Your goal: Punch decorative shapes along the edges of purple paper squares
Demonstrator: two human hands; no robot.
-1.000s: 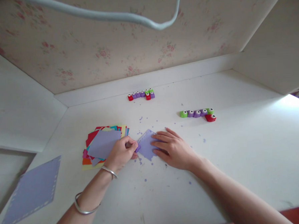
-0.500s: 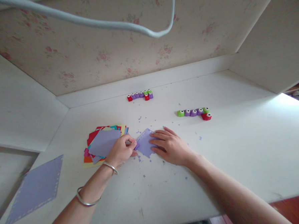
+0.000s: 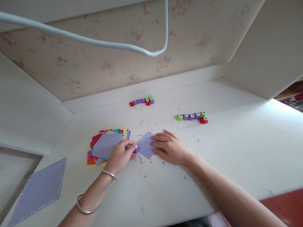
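Left hand [image 3: 121, 155] pinches a small purple plastic craft punch with a white top [image 3: 136, 149] between thumb and fingers. Right hand [image 3: 170, 147] palm down, fingers spread on a diamond-turned lilac paper sheet [image 3: 144, 149]. Sheet lies flat on the white tabletop [image 3: 244, 149] between the 2 hands, tiny holes along its upper-left edge; punch at its left corner, can't tell if paper sits in the slot.

Handling (judged): paper very light, thin, bends and slides easily, punched margin likely weakest; best held flat by its unpunched middle. Punch looks light, hard, slick; grip top and base.

Edges/room: multicoloured paper stack [image 3: 95, 141] just beyond the left hand, crowding that side. Large lilac sheet with holed border [image 3: 41, 188] at far left. 2 rows of red, green and purple punches behind: 1 near the wall [image 3: 141, 100], 1 right of centre [image 3: 191, 116]. Lilac paper bits [image 3: 145, 176] scattered around. Widest room right of right hand; tabletop's front edge runs under both forearms.
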